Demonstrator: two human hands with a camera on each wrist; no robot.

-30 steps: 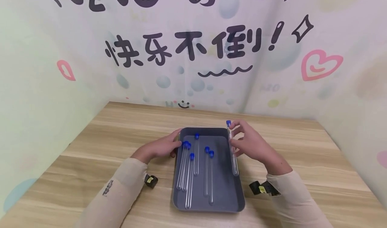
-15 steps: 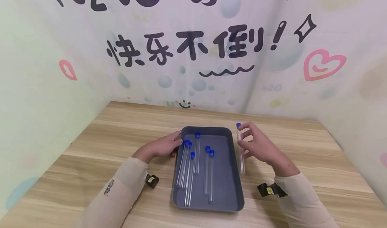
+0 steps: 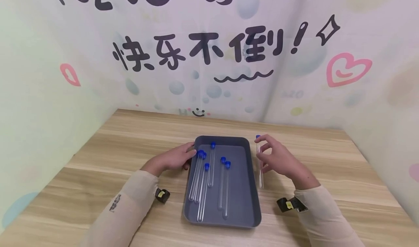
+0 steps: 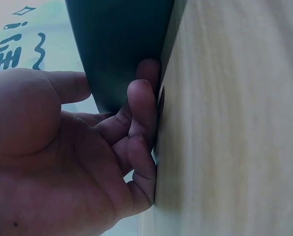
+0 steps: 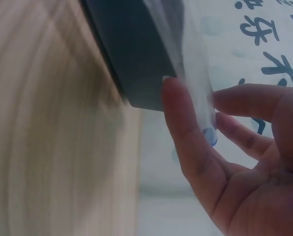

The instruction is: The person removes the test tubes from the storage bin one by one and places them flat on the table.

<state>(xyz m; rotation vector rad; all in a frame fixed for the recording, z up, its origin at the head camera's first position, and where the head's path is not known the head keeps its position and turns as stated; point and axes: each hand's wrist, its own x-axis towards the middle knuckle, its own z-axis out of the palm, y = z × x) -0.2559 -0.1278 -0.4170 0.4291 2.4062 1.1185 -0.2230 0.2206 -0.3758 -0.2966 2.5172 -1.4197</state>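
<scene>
A dark grey tray (image 3: 242, 207) lies on the wooden table, holding several clear test tubes (image 3: 202, 198) with blue caps. At its left rim is my left hand (image 3: 175, 158). The thumb reaches the rim, and in the left wrist view curled fingers (image 4: 142, 101) lie against the outer wall of the tray (image 4: 119, 44), low by the tabletop. Just outside the right wall, my right hand (image 3: 278, 158) pinches another capped test tube (image 3: 261, 181) between thumb and fingers, cap at the far end. The right wrist view shows this tube (image 5: 198, 73) blurred, beside the tray.
The wooden table (image 3: 327, 159) extends on both sides of the tray. Behind it hangs a printed cloth backdrop (image 3: 176, 105) with black lettering. A black strap mount (image 3: 289, 204) sits at the right wrist, another strap mount (image 3: 162, 195) at the left.
My right hand has carried its test tube rightward, from over the tray's right edge to outside it. In the last half second it barely moves. The left hand stays at the rim.
</scene>
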